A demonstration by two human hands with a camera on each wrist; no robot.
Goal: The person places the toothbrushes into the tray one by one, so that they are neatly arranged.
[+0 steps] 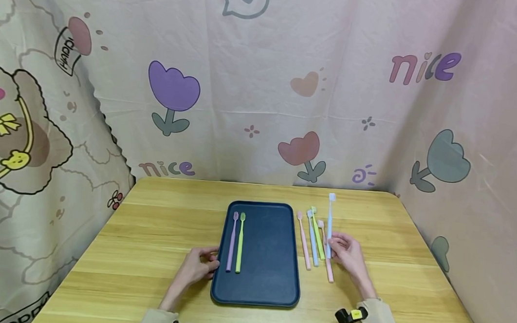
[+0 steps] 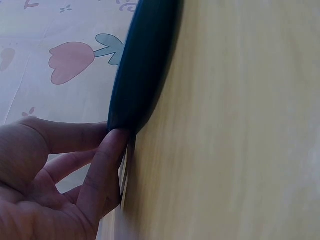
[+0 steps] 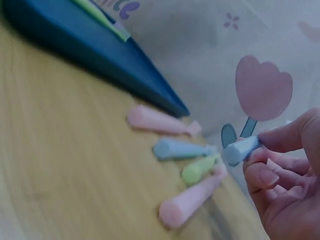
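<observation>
On the wood-grain table [image 1: 140, 233], right of the navy tray [image 1: 265, 288] the left hand [image 1: 196, 268] pinches, the right hand [image 1: 348, 252] pinches a blue toothbrush [image 1: 330, 220] that, swung low, could knock the pink toothbrush [image 1: 329, 273] beneath.

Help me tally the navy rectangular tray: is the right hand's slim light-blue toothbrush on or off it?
Off: the right hand holds the light-blue toothbrush beside the navy tray, to its right.

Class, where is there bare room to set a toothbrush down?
Free: the tray between its green toothbrush and right rim; the table left of the left hand. Crowded: right of the tray, where four toothbrushes lie near the right hand.
</observation>
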